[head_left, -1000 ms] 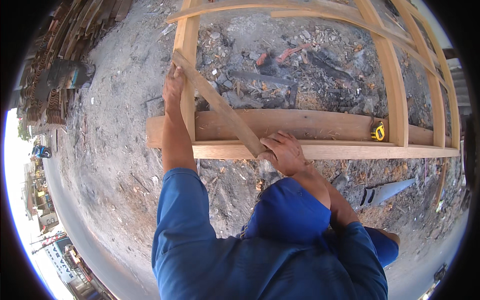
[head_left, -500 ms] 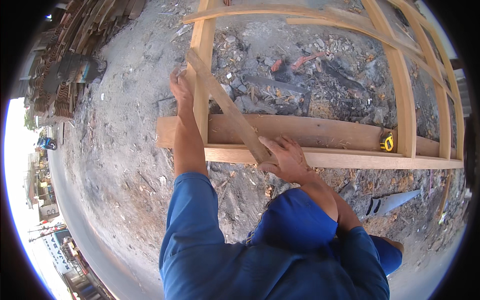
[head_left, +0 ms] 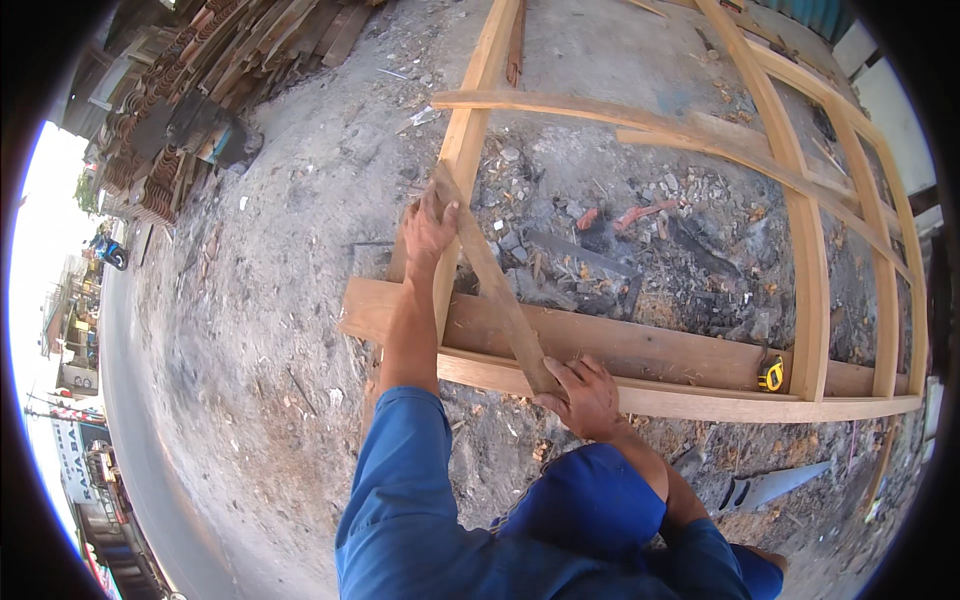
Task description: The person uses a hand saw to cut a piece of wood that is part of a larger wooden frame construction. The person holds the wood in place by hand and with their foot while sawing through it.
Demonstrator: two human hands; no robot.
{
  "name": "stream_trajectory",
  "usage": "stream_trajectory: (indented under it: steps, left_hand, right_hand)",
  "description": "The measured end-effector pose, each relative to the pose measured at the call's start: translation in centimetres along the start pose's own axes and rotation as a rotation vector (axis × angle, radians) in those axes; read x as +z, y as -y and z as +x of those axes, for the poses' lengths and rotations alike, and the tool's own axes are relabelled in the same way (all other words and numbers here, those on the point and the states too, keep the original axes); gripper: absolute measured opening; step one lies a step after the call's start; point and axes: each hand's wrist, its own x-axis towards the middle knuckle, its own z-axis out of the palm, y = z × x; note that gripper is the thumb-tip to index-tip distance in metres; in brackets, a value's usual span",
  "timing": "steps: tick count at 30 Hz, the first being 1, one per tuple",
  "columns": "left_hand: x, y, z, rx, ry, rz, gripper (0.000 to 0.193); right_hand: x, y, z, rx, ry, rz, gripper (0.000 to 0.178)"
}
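A narrow wooden slat point(head_left: 490, 285) lies diagonally across the corner of a large wooden frame point(head_left: 810, 270) on the ground. My left hand point(head_left: 428, 225) presses on the slat's far end, where it crosses the frame's left upright point(head_left: 470, 130). My right hand point(head_left: 585, 395) holds down the slat's near end on the wide bottom plank point(head_left: 650, 350). Both arms wear blue sleeves.
A yellow tape measure point(head_left: 771, 374) sits on the bottom plank at the right. A handsaw point(head_left: 770, 487) lies on the dirt at the lower right. Rubble and wood scraps fill the ground inside the frame. Stacked timber point(head_left: 200, 90) stands at the upper left beside a road.
The view has shifted, so the frame sits more to the right and lower. Both hands stay on the slat's ends; the slat keeps its diagonal lie.
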Motion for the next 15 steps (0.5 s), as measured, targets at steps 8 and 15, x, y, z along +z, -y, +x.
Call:
stream_trajectory:
  steps: [8, 15]
  left_hand:
    - [1.9, -1.1, 1.3, 0.091, -0.058, -0.127, 0.076]
    - [-2.2, 5.9, -8.2, -0.185, 0.165, -0.045, 0.074]
  right_hand:
    - [-0.2, -2.0, -0.7, 0.055, 0.057, 0.015, 0.071]
    - [-5.7, -6.2, -6.4, 0.323, 0.038, -0.201, 0.064]
